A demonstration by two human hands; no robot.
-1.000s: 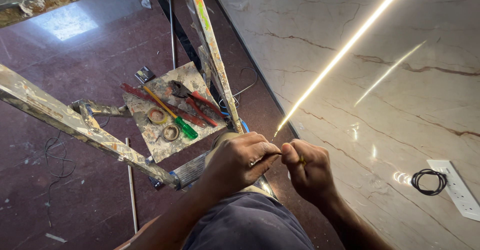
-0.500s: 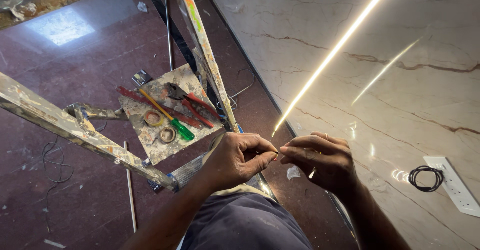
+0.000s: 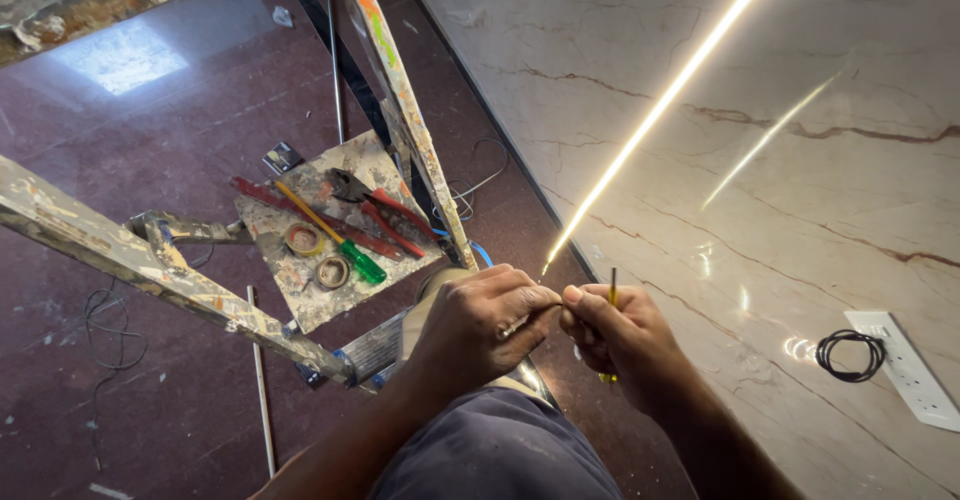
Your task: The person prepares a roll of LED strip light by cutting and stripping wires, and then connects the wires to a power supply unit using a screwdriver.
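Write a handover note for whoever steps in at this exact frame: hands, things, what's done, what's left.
Left hand: fingertips pinched shut on something too small to make out, meeting the right hand.
Right hand: closed around a thin yellow tool, tip up.
Ladder tray: green-handled screwdriver, red pliers, two tape rolls.
Wall: lit light strip; socket plate with a black wire loop.
Done and left: cannot tell.
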